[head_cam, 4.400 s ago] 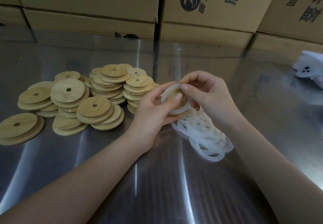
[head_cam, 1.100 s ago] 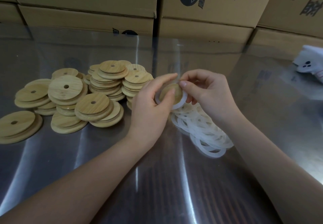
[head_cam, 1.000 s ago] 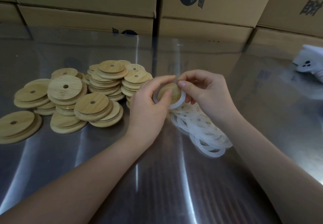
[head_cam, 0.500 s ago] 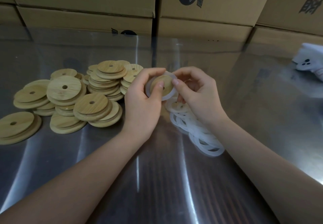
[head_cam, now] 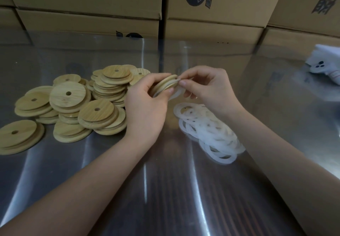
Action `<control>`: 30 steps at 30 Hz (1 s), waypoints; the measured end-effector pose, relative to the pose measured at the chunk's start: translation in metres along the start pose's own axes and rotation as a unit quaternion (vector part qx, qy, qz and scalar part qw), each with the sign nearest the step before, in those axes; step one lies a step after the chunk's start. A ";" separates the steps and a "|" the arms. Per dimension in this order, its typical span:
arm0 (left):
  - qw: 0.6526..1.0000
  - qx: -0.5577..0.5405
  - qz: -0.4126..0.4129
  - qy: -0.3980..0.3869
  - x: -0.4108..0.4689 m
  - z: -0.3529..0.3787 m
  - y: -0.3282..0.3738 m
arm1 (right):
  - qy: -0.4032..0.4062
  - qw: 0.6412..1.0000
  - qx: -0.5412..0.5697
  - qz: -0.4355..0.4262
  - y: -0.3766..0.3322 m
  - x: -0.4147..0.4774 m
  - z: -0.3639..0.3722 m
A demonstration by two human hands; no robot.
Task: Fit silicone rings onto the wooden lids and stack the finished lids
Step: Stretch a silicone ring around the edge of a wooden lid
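The fingers of your left hand [head_cam: 145,110] grip a round pale wooden lid [head_cam: 164,85], tilted edge-on above the steel bench [head_cam: 165,189]. Your right hand [head_cam: 211,90] fingers pinch a translucent white silicone ring [head_cam: 177,92] at its 3 o'clock rim.

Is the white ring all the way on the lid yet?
Not yet: part of the ring hangs loose below the lid.

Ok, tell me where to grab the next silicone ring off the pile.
Probably the far-end silicone ring: it lies flat on top, outline uncovered. Pinch its left arc, from above on the left, where it borders bare steel table.
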State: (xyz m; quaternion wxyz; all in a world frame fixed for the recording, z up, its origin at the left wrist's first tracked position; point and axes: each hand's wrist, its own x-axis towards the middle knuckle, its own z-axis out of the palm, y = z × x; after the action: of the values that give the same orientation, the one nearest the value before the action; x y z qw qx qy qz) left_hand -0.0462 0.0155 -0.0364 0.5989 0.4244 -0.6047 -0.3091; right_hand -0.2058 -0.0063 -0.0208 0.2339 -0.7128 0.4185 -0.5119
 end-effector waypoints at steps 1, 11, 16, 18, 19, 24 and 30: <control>1.000 0.015 0.009 0.000 0.000 -0.001 0.001 | -0.016 1.000 0.003 0.005 -0.001 0.002 -0.003; 0.988 0.132 0.077 -0.008 -0.003 0.001 0.001 | -0.016 0.999 0.026 -0.026 0.005 0.001 0.000; 0.983 0.155 0.100 0.009 -0.001 0.001 -0.002 | 0.009 0.998 -0.023 -0.049 0.008 -0.005 0.003; 0.986 0.137 0.096 0.007 -0.001 0.001 -0.002 | 0.019 0.997 -0.051 -0.062 0.009 -0.007 0.004; 0.988 0.127 0.092 0.007 -0.001 0.001 -0.002 | 0.026 0.995 -0.063 -0.069 0.009 -0.008 0.004; 0.991 0.102 0.084 0.013 -0.001 0.001 -0.001 | 0.046 0.992 -0.089 -0.080 0.010 -0.007 0.002; 0.993 0.084 0.081 -0.008 -0.002 0.001 -0.002 | 0.028 0.996 -0.060 -0.056 0.011 -0.008 0.000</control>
State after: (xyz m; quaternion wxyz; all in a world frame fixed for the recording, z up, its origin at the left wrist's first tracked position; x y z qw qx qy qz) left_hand -0.0470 0.0164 -0.0390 0.5796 0.4204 -0.6655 -0.2108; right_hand -0.2110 -0.0052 -0.0336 0.1495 -0.7335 0.4142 -0.5178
